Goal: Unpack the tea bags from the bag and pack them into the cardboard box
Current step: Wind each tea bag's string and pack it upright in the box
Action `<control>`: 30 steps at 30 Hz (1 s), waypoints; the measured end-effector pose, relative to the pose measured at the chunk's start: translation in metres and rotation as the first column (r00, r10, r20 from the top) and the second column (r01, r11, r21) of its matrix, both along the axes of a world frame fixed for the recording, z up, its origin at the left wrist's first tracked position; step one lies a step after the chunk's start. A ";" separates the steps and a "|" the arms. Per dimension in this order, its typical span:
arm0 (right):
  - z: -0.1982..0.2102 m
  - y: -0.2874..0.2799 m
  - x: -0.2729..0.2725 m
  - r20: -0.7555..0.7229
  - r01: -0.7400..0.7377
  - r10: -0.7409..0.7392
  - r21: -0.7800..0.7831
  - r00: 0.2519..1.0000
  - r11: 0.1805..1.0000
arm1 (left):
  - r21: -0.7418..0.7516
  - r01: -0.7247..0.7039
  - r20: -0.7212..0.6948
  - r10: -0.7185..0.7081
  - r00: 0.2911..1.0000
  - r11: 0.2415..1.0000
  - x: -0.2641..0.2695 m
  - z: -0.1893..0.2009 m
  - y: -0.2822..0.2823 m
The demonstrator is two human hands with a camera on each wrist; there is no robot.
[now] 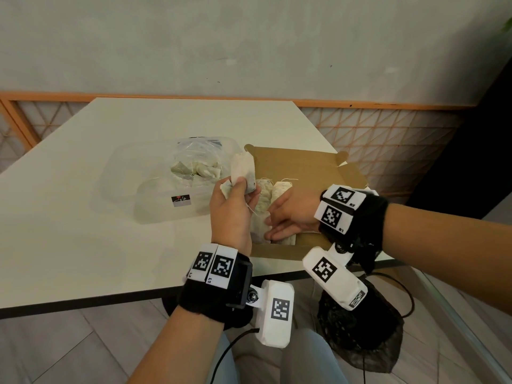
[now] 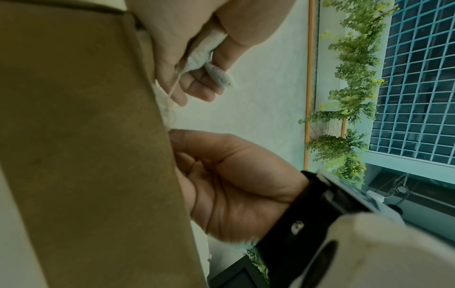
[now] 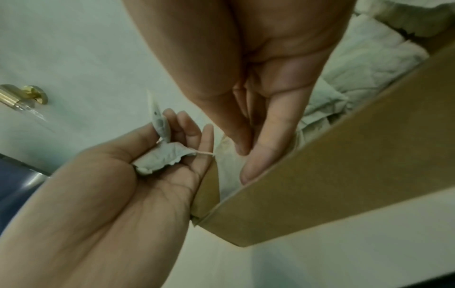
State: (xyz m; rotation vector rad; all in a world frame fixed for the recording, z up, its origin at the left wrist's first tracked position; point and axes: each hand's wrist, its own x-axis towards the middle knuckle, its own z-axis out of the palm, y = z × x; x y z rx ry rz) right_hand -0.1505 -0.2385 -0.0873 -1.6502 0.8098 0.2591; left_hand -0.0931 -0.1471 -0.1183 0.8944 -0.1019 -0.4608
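Surface [image 1: 110,162]: white, cardboard box [image 1: 304,167] at its near right corner, lid flap open toward the far edge. Clear plastic bag [image 1: 199,156] just left of the box, loose tea bags still inside.

Box: a row of packed tea bags [image 1: 279,189] lies along its left half, long axes running near-to-far.

Left hand [image 1: 232,214] hovers at the box's near-left corner, fingers curled around a held tea bag [image 1: 242,170] that stands upright, long axis roughly vertical, string dangling below. A second crumpled one looks tucked in the same palm.

Right hand [image 1: 291,214] is inside the box, fingers straight and together, flat against the packed row; holds nothing.

Key relation: the held bag is up and left of the free slot, left hand nearer. Judgement: it needs tipping flat to match the row before it goes in beside the right fingers.
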 end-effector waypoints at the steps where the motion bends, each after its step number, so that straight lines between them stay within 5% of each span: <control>1: 0.003 0.002 -0.001 -0.032 0.009 -0.007 0.060 0.999 0.998 | 0.005 0.001 0.004 -0.001 1.000 1.000 0.000 0.000 0.000; 3: 0.010 0.004 -0.003 -0.055 -0.020 0.023 0.052 0.998 0.998 | 0.014 0.006 0.015 -0.007 1.000 1.000 -0.001 0.001 -0.001; 7: 0.040 -0.016 -0.004 0.069 -0.064 0.098 -0.392 0.993 0.918 | 0.001 0.040 0.006 -0.040 0.999 0.999 -0.003 0.005 -0.002; 10: 0.062 -0.035 -0.007 0.070 -0.063 0.122 -0.550 0.990 0.833 | -0.036 0.079 -0.033 -0.080 0.996 0.996 -0.004 0.007 -0.002; 14: 0.054 -0.041 -0.008 -0.191 -0.298 0.237 -0.738 0.953 0.605 | -0.051 0.066 -0.025 -0.067 0.997 0.997 -0.003 0.004 -0.003; 21: 0.025 -0.021 0.000 -0.436 -0.592 0.461 -0.756 0.773 0.277 | -0.042 0.074 0.019 -0.073 0.997 0.996 -0.004 0.003 -0.002; 25: 0.017 -0.022 0.007 -0.481 -0.614 0.441 -0.756 0.757 0.229 | -0.043 0.070 0.027 -0.068 0.997 0.997 -0.004 0.003 -0.002; 30: 0.021 -0.024 0.008 -0.347 -0.466 0.382 -0.837 0.857 0.288 | -0.045 0.083 0.033 -0.082 0.996 0.996 -0.003 0.002 -0.001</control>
